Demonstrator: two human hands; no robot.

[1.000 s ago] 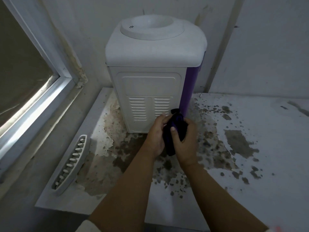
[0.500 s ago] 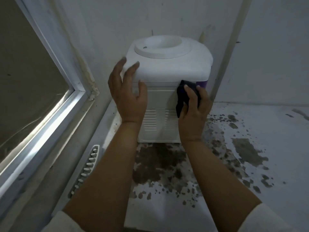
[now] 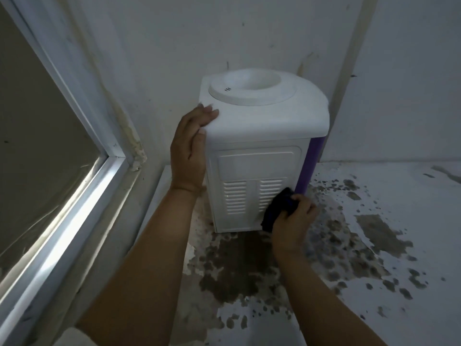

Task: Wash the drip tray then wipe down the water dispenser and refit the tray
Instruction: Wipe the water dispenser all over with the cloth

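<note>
1. We see the water dispenser [image 3: 262,146] standing at the back left part of the counter [image 3: 399,245], close to the rear wall [image 3: 249,33], its vented white back panel turned toward us and a purple side facing right.
2. Our left hand [image 3: 189,151] grips the dispenser's top left corner, fingers curled over the white lid and thumb on the near edge.
3. Our right hand [image 3: 291,221] holds a dark cloth [image 3: 277,208] bunched in its curled fingers and presses it against the lower right of the vented panel, near the dispenser's base.
4. To the left, the counter's edge runs just beside the dispenser, leaving only a narrow strip between it and the wall under the window frame [image 3: 74,196].
5. To the right and in front, the counter lies open, its white surface blotched with dark peeled patches [image 3: 379,233].
6. The drip tray does not show in this view.
</note>
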